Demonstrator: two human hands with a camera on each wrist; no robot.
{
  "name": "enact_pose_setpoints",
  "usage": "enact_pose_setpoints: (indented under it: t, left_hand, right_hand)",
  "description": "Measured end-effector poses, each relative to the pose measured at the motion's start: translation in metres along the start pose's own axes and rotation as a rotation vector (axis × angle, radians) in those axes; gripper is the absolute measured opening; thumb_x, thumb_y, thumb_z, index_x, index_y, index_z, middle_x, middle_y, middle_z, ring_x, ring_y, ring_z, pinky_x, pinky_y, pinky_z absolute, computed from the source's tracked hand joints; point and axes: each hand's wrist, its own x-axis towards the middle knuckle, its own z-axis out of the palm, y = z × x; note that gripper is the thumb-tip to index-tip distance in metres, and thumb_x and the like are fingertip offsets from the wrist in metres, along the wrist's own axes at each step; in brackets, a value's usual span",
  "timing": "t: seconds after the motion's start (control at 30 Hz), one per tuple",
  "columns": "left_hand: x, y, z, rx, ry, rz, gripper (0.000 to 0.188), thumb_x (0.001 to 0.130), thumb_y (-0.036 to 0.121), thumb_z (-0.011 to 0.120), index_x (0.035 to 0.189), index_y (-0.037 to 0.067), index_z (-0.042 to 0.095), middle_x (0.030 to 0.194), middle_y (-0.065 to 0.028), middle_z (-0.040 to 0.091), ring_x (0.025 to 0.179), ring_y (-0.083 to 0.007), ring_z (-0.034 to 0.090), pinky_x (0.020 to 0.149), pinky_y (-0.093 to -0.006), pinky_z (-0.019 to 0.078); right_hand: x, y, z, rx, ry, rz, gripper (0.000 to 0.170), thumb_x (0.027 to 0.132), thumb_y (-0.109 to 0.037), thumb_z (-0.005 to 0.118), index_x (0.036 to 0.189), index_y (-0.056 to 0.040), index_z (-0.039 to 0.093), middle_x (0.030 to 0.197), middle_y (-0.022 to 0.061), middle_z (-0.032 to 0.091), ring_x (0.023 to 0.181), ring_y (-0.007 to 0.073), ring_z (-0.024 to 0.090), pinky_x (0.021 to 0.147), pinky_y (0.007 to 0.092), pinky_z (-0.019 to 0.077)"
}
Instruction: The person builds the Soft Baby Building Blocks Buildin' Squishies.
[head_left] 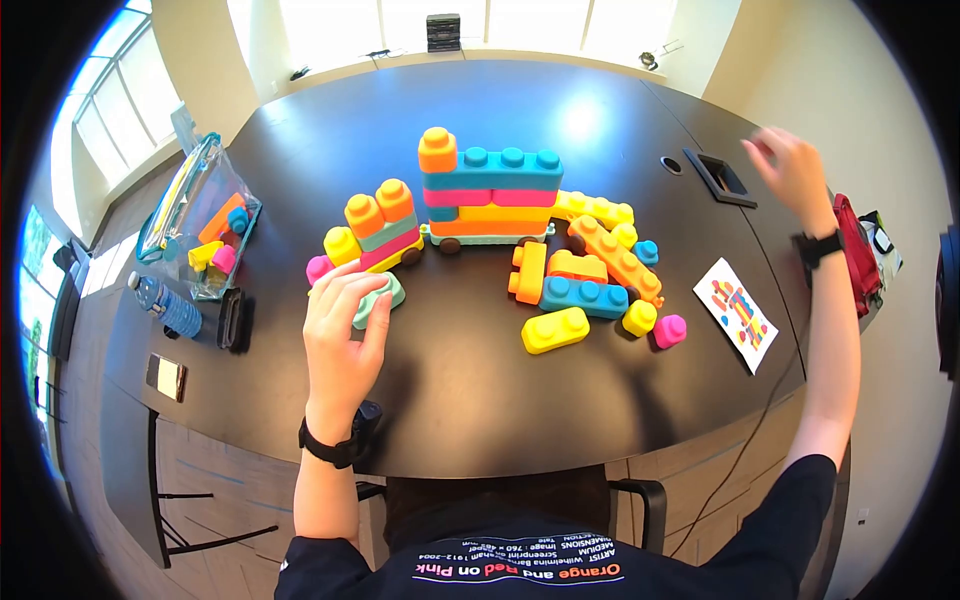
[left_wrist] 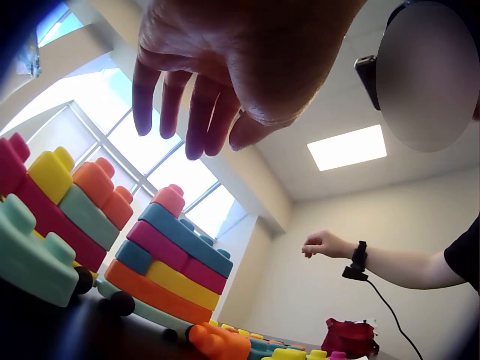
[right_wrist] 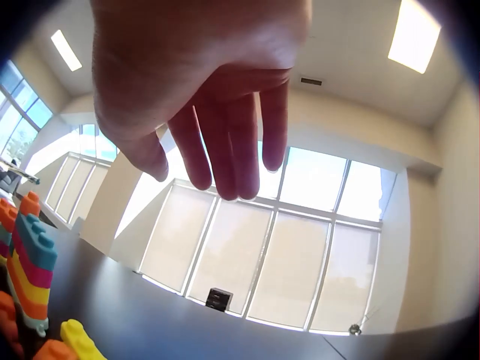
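Note:
My left hand (head_left: 340,330), fingers loosely bent and apart, hovers over a mint toy block (head_left: 385,295) near the front of the table. The left wrist view has that hand (left_wrist: 225,75) well above the blocks, holding nothing. Behind the mint block stands a small wagon stacked with pink, yellow, mint and orange blocks (head_left: 378,220). Coupled to it is a taller wagon of teal, pink, yellow and orange blocks (head_left: 490,195). Raised over the table's right side, my right hand (head_left: 792,172) has nothing in it; its fingers (right_wrist: 232,150) hang relaxed in the right wrist view.
Loose blocks, among them a yellow one (head_left: 556,330) and a pink one (head_left: 670,331), lie right of centre. A picture card (head_left: 737,315) is farther right, near a table socket (head_left: 720,178). Leftward are a clear block bag (head_left: 200,220), a water bottle (head_left: 165,305) and a dark case (head_left: 232,320).

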Motion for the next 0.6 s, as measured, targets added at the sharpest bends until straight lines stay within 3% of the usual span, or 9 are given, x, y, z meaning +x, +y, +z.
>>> enact_pose_setpoints:
  t: [0.1, 0.23, 0.33, 0.43, 0.53, 0.6]
  left_hand:
    - [0.001, 0.001, 0.006, 0.0, 0.002, 0.005, 0.013, 0.092, 0.005, 0.075, 0.105, 0.003, 0.075, 0.104, -0.012, 0.075, 0.115, -0.0355, 0.068, 0.101, -0.0448, 0.0517]
    - [0.0, 0.001, 0.009, -0.003, -0.001, -0.015, 0.013, 0.092, 0.005, 0.075, 0.105, 0.003, 0.075, 0.104, -0.0121, 0.075, 0.114, -0.0354, 0.069, 0.101, -0.0449, 0.0518]
    - [0.0, -0.002, 0.006, 0.003, -0.007, -0.021, 0.012, 0.092, 0.005, 0.075, 0.104, 0.003, 0.075, 0.104, -0.0121, 0.075, 0.114, -0.0357, 0.069, 0.101, -0.0449, 0.052]
    - [0.001, -0.003, 0.003, -0.004, -0.013, -0.025, 0.013, 0.092, 0.005, 0.075, 0.104, 0.003, 0.075, 0.104, -0.0122, 0.075, 0.114, -0.0359, 0.069, 0.1, -0.0449, 0.0525]
    - [0.001, -0.004, 0.001, -0.011, -0.02, -0.024, 0.013, 0.092, 0.005, 0.075, 0.104, 0.003, 0.074, 0.104, -0.0121, 0.075, 0.113, -0.0358, 0.069, 0.099, -0.0445, 0.0529]
    - [0.001, -0.006, 0.003, -0.03, -0.027, -0.016, 0.013, 0.092, 0.005, 0.076, 0.105, 0.003, 0.074, 0.105, -0.0118, 0.076, 0.113, -0.0353, 0.069, 0.099, -0.0441, 0.053]
  right_hand:
    - [0.048, -0.036, 0.039, 0.15, -0.207, 0.066, 0.029, 0.096, -0.034, 0.071, 0.098, -0.0052, 0.072, 0.091, 0.0122, 0.074, 0.085, 0.0323, 0.072, 0.076, 0.0436, 0.0562]
    - [0.06, -0.082, 0.134, 0.209, -0.533, -0.034, 0.037, 0.09, -0.036, 0.076, 0.115, -0.0086, 0.075, 0.11, 0.0138, 0.077, 0.107, 0.0337, 0.072, 0.093, 0.0449, 0.0586]
    - [0.048, -0.111, 0.187, 0.18, -0.756, -0.018, 0.047, 0.087, -0.029, 0.081, 0.128, -0.0078, 0.07, 0.12, 0.0164, 0.075, 0.113, 0.0364, 0.07, 0.099, 0.0469, 0.057]
    - [0.044, -0.128, 0.201, 0.188, -0.96, 0.093, 0.06, 0.081, -0.02, 0.085, 0.137, -0.0099, 0.066, 0.126, 0.0176, 0.074, 0.117, 0.0376, 0.069, 0.1, 0.0462, 0.057]
    - [0.037, -0.129, 0.217, 0.251, -1.001, 0.128, 0.06, 0.081, -0.019, 0.085, 0.138, -0.0102, 0.065, 0.125, 0.0177, 0.074, 0.117, 0.0374, 0.069, 0.101, 0.046, 0.0567]
    - [0.034, -0.131, 0.217, 0.254, -0.968, 0.131, 0.051, 0.082, -0.015, 0.081, 0.132, -0.011, 0.07, 0.123, 0.0157, 0.076, 0.115, 0.034, 0.071, 0.1, 0.0445, 0.0575]
